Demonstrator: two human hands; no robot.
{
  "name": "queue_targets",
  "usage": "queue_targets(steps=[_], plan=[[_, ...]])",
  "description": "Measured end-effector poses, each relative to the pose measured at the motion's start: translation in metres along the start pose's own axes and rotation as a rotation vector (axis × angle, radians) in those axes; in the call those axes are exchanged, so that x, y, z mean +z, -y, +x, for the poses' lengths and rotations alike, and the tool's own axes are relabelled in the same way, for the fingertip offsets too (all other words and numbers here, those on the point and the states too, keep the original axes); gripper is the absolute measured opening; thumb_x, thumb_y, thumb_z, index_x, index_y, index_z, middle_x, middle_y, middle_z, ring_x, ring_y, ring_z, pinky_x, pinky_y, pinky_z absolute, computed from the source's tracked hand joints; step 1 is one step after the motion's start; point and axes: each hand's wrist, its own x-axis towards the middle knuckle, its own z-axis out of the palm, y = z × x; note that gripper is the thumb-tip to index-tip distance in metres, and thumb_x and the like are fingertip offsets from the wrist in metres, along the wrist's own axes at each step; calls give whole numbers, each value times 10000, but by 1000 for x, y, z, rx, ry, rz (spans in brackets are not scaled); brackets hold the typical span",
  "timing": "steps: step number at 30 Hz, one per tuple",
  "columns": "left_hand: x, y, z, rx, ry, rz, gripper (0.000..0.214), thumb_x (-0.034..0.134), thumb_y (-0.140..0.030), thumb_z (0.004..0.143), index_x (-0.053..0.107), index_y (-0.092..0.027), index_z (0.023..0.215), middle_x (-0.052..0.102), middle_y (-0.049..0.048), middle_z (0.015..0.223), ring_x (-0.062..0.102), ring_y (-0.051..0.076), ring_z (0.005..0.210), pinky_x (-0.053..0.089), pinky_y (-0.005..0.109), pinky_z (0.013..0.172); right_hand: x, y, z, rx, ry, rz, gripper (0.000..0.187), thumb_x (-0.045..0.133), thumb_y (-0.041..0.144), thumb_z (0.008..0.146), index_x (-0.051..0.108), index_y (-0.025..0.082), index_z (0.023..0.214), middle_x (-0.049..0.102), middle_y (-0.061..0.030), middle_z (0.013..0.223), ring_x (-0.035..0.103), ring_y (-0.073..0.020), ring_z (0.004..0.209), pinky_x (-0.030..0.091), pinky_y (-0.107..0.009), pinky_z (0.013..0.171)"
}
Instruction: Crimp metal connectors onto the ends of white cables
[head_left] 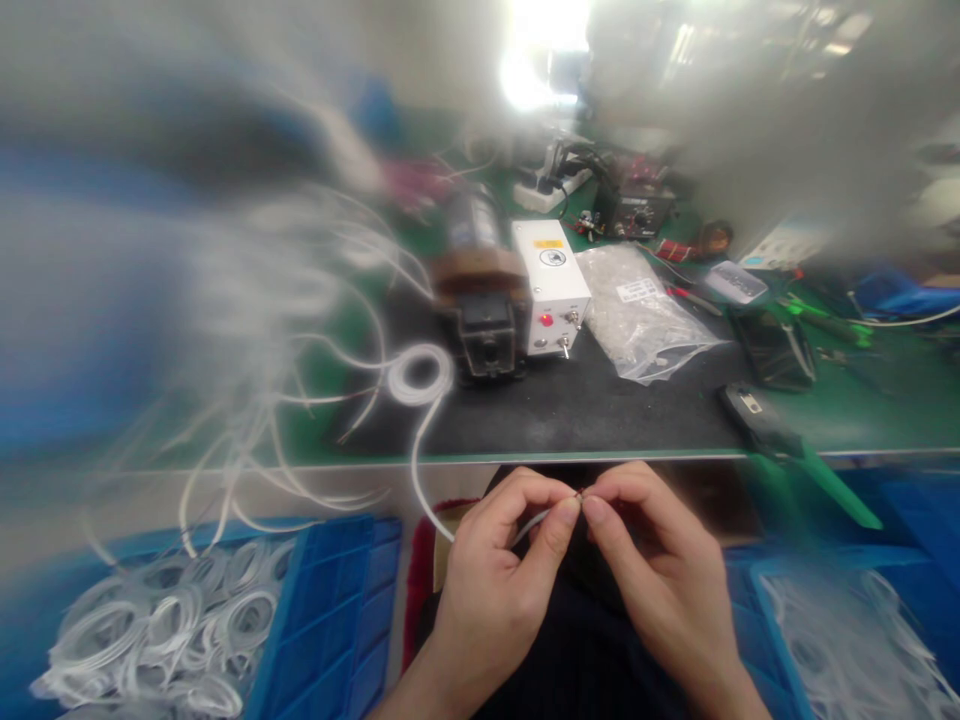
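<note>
**Hands.** Left hand [495, 575]: thumb and forefinger pinched on the end of a white cable [420, 440], other fingers curled in. Right hand [664, 570]: thumb and forefinger pinched on the very tip of the same cable, meeting the left fingertips. Something small sits at that tip, too blurred to tell what it is. Both hands are held low, just in front of the bench edge, over the person's dark lap.

**White cable.** It lies in a small coil on the black mat [600, 405], drops over the bench edge and curves up into the left fingers.

**On the bench [862, 420], green top.**
- White box [551, 280] with a red light and switches on its front, at the back of the mat.
- Dark machine [484, 320], touching the box on its left.
- Clear plastic bag [637, 315] of small pale parts, just right of the box.
- Black control unit [634, 210] with a dial, well behind.
- Loose white cables [300, 330], heavily blurred, spread over the left side.

**Below the bench.**
- Blue bin [330, 610] at the person's left, holding coiled white cables.
- Second blue bin [772, 620] at the right, also holding white cable.
</note>
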Motion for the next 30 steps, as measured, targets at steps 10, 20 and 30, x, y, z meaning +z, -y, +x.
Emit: queue_targets(steps=[10,20,30], plan=[[-3,-5,2,14,57,51,132,681,-244,1064,747,-215,954,731,11,929,696,150,851,530,235,780,-3,-6,-2,-74,53,-139,148,610,172,1088,618,250,963,617,2,870,599,-171,762,477,-299,700],[-12,-5,4,-32,109,16,150,689,-269,1067,762,-230,942,716,-13,881,660,131,809,501,219,761,-3,-6,-1,-21,93,-54,177,607,173,1099,613,245,938,594,21,860,586,-145,761,462,-269,707],[-6,-3,1,-91,33,-156,132,686,-274,1076,735,-226,964,692,-23,930,670,114,853,528,185,790,8,-5,-9,-4,77,-24,183,567,141,1099,583,245,949,574,29,862,574,-133,750,463,-256,708]])
